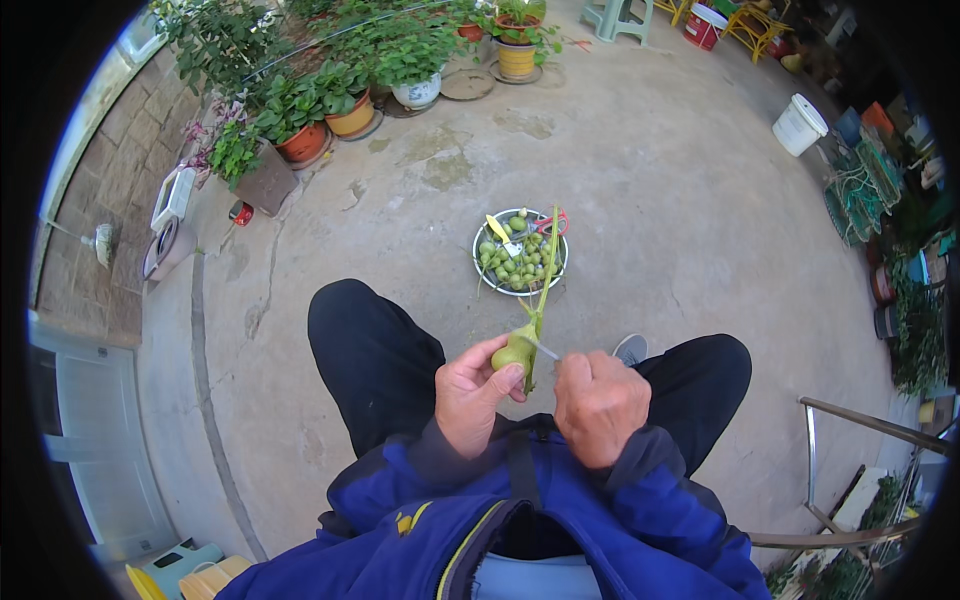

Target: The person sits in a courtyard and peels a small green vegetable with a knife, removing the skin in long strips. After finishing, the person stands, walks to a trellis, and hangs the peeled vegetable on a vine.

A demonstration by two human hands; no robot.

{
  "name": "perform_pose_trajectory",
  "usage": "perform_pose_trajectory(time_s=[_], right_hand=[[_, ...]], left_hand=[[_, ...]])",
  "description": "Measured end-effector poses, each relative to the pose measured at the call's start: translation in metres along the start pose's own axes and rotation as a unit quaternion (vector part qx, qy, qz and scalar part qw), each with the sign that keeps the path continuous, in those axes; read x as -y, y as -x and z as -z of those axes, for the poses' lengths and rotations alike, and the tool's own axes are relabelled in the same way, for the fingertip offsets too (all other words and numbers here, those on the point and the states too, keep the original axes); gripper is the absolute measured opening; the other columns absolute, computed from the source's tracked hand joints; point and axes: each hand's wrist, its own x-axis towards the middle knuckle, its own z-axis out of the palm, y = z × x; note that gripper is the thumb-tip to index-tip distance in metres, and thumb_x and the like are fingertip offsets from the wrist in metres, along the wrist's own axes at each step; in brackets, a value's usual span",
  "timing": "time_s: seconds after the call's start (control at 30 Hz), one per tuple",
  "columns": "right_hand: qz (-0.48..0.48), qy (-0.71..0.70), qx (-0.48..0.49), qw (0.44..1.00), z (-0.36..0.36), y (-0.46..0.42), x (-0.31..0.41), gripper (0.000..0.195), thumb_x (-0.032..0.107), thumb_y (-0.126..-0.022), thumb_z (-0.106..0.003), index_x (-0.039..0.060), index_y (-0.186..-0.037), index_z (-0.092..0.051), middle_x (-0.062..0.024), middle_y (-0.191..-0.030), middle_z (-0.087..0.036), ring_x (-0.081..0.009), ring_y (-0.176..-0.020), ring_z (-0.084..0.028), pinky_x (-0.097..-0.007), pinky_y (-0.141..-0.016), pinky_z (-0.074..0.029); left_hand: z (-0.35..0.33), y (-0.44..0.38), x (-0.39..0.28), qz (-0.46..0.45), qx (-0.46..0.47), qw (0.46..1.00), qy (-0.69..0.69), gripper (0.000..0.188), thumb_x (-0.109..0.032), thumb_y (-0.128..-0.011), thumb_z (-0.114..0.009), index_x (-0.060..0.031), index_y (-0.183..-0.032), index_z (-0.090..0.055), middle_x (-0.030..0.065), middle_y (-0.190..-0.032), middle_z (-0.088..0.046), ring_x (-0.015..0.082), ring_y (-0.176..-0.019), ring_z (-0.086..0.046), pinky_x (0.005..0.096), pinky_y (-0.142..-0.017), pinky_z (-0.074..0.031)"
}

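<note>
My left hand [476, 390] holds a pale green bottle gourd [511, 355] between thumb and fingers, its stem [553, 255] pointing away from me. In my right hand [602, 405] is a small blade [543, 348], whose tip touches the gourd's narrow upper part; the handle is hidden in my fist. Beyond my hands, a round basin [475, 262] on the concrete floor holds several small green gourds [514, 268]. A yellow-handled peeler or knife [497, 227] and red-handled scissors [562, 222] lie on top of them.
Potted plants [300, 112] line the far left. A white bucket [800, 125] and green netting [862, 184] are at the right. Near my right side runs a metal rail [874, 425]. A pale green plastic stool [619, 19] stands far back.
</note>
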Motion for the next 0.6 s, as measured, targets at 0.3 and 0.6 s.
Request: perform_pose_trajectory(time_s=[0.3,0.6], right_hand=[[0.016,-0.047,0.012,0.999,0.002,0.007,0.006,0.014,0.004,-0.082,-0.074,0.0079,-0.087,-0.061,-0.0129,-0.074,-0.059,-0.0330,-0.064,-0.064,-0.0459,-0.056,-0.050],[0.020,-0.034,0.000,0.999,0.006,0.000,-0.001,0.014,0.008,-0.082,-0.071,0.0093,-0.083,-0.057,-0.0108,-0.074,-0.056,-0.0302,-0.065,-0.063,-0.0448,-0.056,-0.050]], left_hand=[[0.003,0.000,0.004,0.003,-0.001,1.000,0.012,0.040,-0.002,-0.100,-0.075,0.0084,-0.137,-0.064,0.0105,-0.108,-0.076,0.0125,-0.089,-0.071,0.0282,-0.077,-0.061],[0.006,-0.005,0.002,0.047,0.033,0.992,0.114,0.043,-0.017,-0.107,-0.069,0.0077,-0.142,-0.061,0.0131,-0.113,-0.075,0.0166,-0.089,-0.071,0.0323,-0.077,-0.062]])
